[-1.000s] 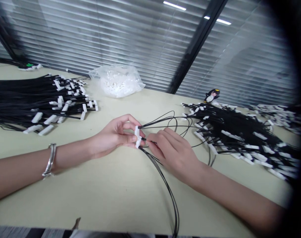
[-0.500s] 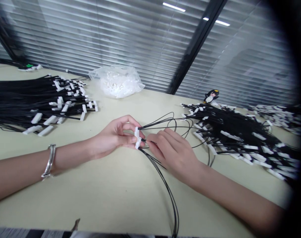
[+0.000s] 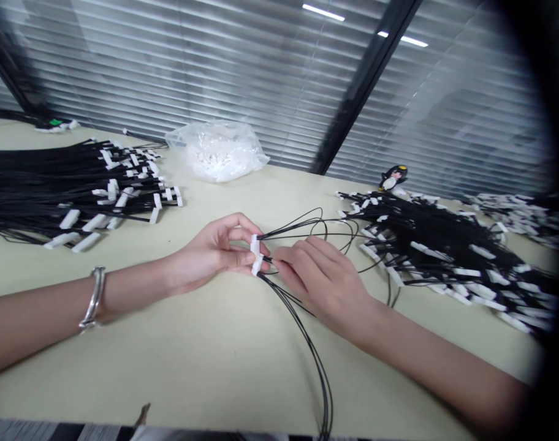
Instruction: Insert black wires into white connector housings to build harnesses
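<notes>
The pale beige table (image 3: 206, 367) carries the left heap of black wires (image 3: 54, 190) and the right heap of black wires (image 3: 445, 251). At centre frame, the left hand (image 3: 206, 251) pinches 2 small white plastic connectors (image 3: 255, 254). The right hand (image 3: 325, 282), fingers curled narrow, grips one of the thin black wires (image 3: 309, 346) beside them. Probably a wire end is being seated, which needs fine alignment. The fingertips hide the contact.

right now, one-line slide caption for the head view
Left hand pinches white connectors, right hand grips their black wires, between left heap and right heap on the table.
</notes>
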Demonstrator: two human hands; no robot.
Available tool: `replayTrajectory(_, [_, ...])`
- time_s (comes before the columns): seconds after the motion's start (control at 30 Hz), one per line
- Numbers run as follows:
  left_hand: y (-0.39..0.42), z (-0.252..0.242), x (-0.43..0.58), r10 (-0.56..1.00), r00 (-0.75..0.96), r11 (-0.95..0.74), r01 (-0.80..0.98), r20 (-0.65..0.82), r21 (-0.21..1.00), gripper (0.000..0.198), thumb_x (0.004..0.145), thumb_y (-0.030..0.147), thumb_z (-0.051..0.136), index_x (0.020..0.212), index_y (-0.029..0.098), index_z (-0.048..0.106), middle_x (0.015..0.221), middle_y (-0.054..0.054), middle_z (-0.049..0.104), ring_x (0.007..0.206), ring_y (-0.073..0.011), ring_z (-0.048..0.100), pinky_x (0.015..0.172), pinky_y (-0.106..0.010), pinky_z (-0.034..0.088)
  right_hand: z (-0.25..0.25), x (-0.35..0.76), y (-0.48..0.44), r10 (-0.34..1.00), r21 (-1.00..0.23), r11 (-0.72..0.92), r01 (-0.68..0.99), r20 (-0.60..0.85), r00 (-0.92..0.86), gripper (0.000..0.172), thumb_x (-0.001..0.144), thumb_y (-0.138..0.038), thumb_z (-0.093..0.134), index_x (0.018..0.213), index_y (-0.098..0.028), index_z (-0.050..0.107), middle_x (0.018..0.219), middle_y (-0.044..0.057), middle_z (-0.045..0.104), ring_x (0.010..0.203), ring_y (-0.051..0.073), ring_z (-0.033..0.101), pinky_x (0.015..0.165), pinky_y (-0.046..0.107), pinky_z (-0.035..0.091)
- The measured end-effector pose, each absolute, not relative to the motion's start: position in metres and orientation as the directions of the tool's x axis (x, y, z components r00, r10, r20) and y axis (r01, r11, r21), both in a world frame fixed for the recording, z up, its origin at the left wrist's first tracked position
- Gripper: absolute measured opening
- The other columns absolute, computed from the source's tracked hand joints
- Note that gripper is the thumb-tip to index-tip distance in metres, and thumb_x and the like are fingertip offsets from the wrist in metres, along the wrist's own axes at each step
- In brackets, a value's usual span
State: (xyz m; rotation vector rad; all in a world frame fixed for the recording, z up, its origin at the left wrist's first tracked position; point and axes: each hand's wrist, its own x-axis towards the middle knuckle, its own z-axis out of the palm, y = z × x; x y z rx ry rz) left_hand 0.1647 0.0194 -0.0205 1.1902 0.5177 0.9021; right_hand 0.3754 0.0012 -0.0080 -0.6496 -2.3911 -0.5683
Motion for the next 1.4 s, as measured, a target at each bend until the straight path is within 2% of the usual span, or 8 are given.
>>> replayTrajectory(0.3, [0.0208,-0.0214,0.1652,0.819,0.562,0.090,-0.319,0.112,0.943,0.023,0.078,0.005,0.065,0.094,0.018,0.054,0.089,-0.002,0.069,0.083,-0.0212,0.070,0.076,-0.037,0.057,-0.0094,0.3751,0.0010,0.306,0.270,0.775,0.571,0.630,-0.713,0.002,0.086,-0.016,0.054,0.087,-0.015,0.053,0.069,0.001,0.053,0.067,0.013,0.043,0.065,0.029,0.038])
replayTrajectory(0.7, [0.0209,-0.0218,0.1648,0.820,0.562,0.086,-0.312,0.111,0.946,0.024,0.078,0.003,0.064,0.095,0.016,0.054,0.090,-0.002,0.069,0.082,-0.0202,0.071,0.073,-0.032,0.057,-0.0121,0.3752,0.0029,0.287,0.286,0.783,0.553,0.622,-0.728,0.009,0.084,-0.013,0.057,0.091,-0.013,0.053,0.071,0.001,0.053,0.068,0.013,0.042,0.064,0.029,0.038])
replayTrajectory(0.97, [0.0204,-0.0225,0.1646,0.818,0.567,0.101,-0.311,0.099,0.945,0.024,0.077,0.003,0.066,0.095,0.016,0.056,0.090,-0.002,0.070,0.082,-0.0209,0.071,0.074,-0.034,0.058,-0.0134,0.3753,0.0043,0.261,0.310,0.785,0.536,0.620,-0.740,0.008,0.083,-0.012,0.057,0.090,-0.012,0.054,0.069,0.002,0.051,0.067,0.013,0.041,0.062,0.030,0.037])
replayTrajectory(1.23, [0.0232,-0.0212,0.1612,0.814,0.579,0.171,-0.305,0.039,0.937,0.025,0.077,0.005,0.067,0.097,0.017,0.060,0.100,-0.005,0.071,0.088,-0.0233,0.070,0.075,-0.034,0.058,-0.0090,0.3729,0.0021,0.329,0.110,0.844,0.525,0.666,-0.669,0.002,0.087,-0.012,0.052,0.087,-0.012,0.053,0.072,0.003,0.056,0.066,0.013,0.042,0.061,0.028,0.038])
replayTrajectory(1.4, [0.0235,-0.0210,0.1596,0.787,0.617,0.211,-0.320,0.034,0.923,0.026,0.075,0.004,0.068,0.095,0.019,0.061,0.097,-0.004,0.073,0.084,-0.0225,0.072,0.074,-0.034,0.059,-0.0094,0.3716,-0.0028,0.436,-0.121,0.863,0.491,0.671,-0.600,0.005,0.087,-0.010,0.052,0.091,-0.014,0.052,0.081,0.001,0.060,0.070,0.010,0.046,0.066,0.025,0.040])
